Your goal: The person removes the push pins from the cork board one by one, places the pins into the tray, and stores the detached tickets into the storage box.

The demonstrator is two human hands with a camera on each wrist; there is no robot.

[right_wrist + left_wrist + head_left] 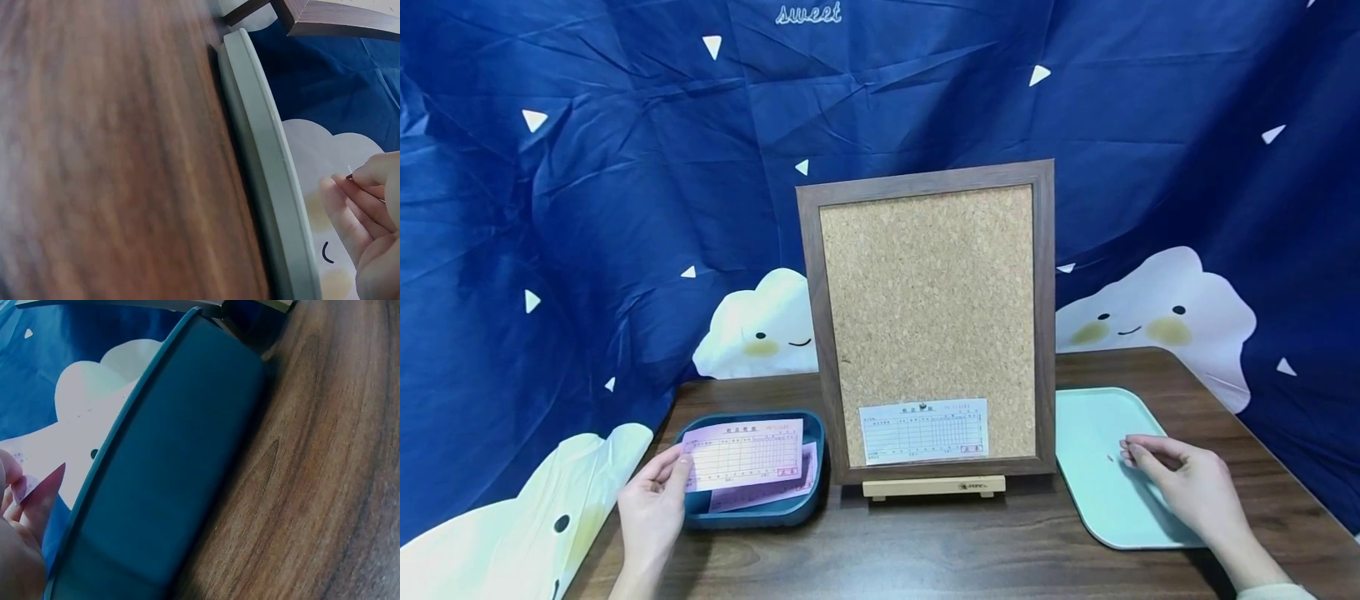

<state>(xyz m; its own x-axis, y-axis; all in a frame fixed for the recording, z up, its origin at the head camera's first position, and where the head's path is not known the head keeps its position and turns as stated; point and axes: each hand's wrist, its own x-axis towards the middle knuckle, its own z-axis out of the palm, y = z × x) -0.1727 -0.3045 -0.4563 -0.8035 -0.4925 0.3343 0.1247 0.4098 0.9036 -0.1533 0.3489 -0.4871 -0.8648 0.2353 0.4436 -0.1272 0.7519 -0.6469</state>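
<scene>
By its left end, a pink printed receipt slip is pinched between the thumb and fingers of my left hand, above the blue basket. Another pink slip lies in that basket. Over the mint-green tray, my right hand pinches a small thumbtack, its thin point showing in the right wrist view. A tiny reddish-brown piece lies on the tray beside the fingertips. A white receipt slip is fixed low on the framed corkboard by a dark tack at its top edge.
The corkboard stands upright on a light wooden stand, between the basket and the tray. All rest on a dark wooden table. A blue curtain with clouds and triangles hangs close behind.
</scene>
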